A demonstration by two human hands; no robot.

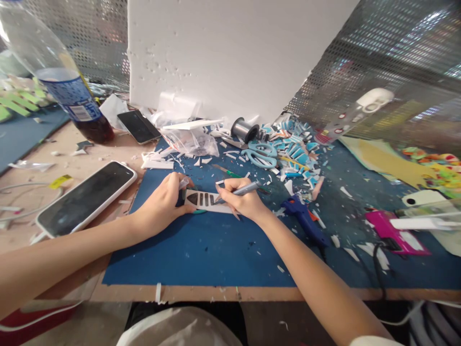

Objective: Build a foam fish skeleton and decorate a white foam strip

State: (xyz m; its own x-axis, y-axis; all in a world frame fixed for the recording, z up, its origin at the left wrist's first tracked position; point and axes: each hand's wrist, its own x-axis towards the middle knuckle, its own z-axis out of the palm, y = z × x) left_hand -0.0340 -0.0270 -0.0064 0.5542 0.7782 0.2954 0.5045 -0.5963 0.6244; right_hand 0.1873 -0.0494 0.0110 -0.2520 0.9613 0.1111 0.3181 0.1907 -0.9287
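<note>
A narrow white strip (pixel 196 197) with several dark shapes along it lies on the blue mat (pixel 187 259). My left hand (pixel 165 196) is closed on its left end, thumb in front and fingers behind. A bit of clear material shows by the left fingertips. My right hand (pixel 242 198) is closed around a slim grey-blue pen-like tool (pixel 248 188). Its tip points left onto the strip, beside the dark shapes; I cannot make out whether it is a pen or a knife. A teal edge (pixel 200 211) peeks out under the strip.
Light-blue scissors (pixel 260 154), a wire spool (pixel 245 129) and a heap of blue-white scraps (pixel 293 144) lie behind my hands. A blue glue gun (pixel 304 221) rests right. Left are phones (pixel 88 198) and a cola bottle (pixel 74 93). A white foam board (pixel 223 53) stands behind.
</note>
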